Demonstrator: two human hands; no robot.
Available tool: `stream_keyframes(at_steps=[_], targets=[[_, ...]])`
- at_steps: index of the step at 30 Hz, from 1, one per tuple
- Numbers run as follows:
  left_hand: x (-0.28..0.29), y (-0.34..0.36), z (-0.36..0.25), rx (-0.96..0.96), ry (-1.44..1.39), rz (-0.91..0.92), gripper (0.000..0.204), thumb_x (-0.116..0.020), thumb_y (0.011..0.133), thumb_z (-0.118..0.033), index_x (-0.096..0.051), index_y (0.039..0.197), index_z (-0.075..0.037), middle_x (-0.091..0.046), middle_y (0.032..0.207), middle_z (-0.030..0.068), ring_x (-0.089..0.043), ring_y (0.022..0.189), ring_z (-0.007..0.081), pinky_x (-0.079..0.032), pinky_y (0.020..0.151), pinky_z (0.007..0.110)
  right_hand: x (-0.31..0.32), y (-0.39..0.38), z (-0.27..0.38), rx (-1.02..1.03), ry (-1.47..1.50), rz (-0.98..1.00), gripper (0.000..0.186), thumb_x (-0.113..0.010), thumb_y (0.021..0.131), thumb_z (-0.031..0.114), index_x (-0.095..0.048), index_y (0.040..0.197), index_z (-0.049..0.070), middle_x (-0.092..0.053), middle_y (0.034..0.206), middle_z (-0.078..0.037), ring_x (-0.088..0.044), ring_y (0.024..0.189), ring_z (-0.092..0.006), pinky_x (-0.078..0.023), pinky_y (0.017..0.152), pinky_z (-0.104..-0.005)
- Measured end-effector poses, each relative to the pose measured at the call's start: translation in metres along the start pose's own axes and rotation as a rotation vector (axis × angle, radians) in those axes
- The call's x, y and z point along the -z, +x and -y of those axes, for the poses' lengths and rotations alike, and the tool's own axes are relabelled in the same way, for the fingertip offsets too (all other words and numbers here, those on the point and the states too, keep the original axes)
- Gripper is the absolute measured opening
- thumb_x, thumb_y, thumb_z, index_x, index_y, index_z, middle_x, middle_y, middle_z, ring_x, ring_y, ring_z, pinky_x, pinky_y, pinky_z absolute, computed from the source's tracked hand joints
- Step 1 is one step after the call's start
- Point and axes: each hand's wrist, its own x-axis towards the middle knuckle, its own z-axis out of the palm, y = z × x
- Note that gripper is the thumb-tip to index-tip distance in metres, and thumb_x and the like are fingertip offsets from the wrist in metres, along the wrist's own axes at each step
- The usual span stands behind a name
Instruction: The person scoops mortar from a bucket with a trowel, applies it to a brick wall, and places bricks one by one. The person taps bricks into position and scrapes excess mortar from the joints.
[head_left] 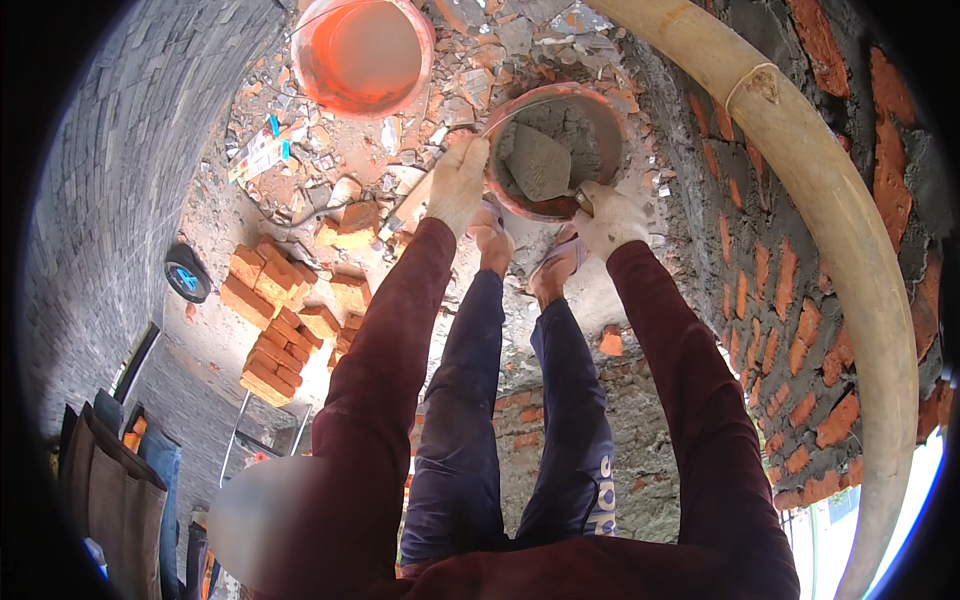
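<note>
An orange-red bucket [610, 120] of grey mortar [590, 130] stands on the ground in front of my feet. My right hand [608, 222], in a pale glove, is closed round the handle of a trowel at the bucket's near right rim. The trowel blade [538, 165] lies over the mortar, coated grey. At the bucket's left edge my left hand [459, 185], also in a pale glove, is closed at the thin wire handle [515, 112]. A flat wooden-looking strip [412, 203] lies just left of that hand.
A second orange-red bucket [363, 55] stands at the far left amid broken brick rubble [480, 85]. Loose bricks [275, 350] are stacked left of my legs. A thick bamboo pole [820, 190] curves past the brick wall [785, 310] on the right.
</note>
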Motion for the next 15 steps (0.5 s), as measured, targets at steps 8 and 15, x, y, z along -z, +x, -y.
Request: stream_keyframes(at_steps=[8,15], targets=[[-0.046,-0.039,-0.011,0.031,-0.081,-0.059,0.035,-0.052,0.106,-0.031,-0.065,0.121,-0.001,-0.059,0.089,-0.0015,-0.055,0.077,0.0057,-0.053,0.072,0.025,-0.069,-0.027,-0.035,-0.22,0.511,-0.062,0.037,-0.072,0.079,0.025,-0.069,0.113,0.012,-0.072,0.099,-0.013,-0.07,0.091,-0.0323,-0.055,0.08,-0.0406],[-0.031,-0.043,-0.002,0.002,0.013,0.002,0.043,-0.047,0.108,-0.029,-0.055,0.137,0.0,-0.065,0.112,0.0051,-0.063,0.098,0.013,-0.054,0.09,0.03,-0.088,-0.036,-0.049,-0.074,0.642,-0.224,0.029,-0.071,0.078,0.019,-0.07,0.106,0.01,-0.066,0.085,-0.01,-0.064,0.079,-0.0267,-0.053,0.072,-0.0359]])
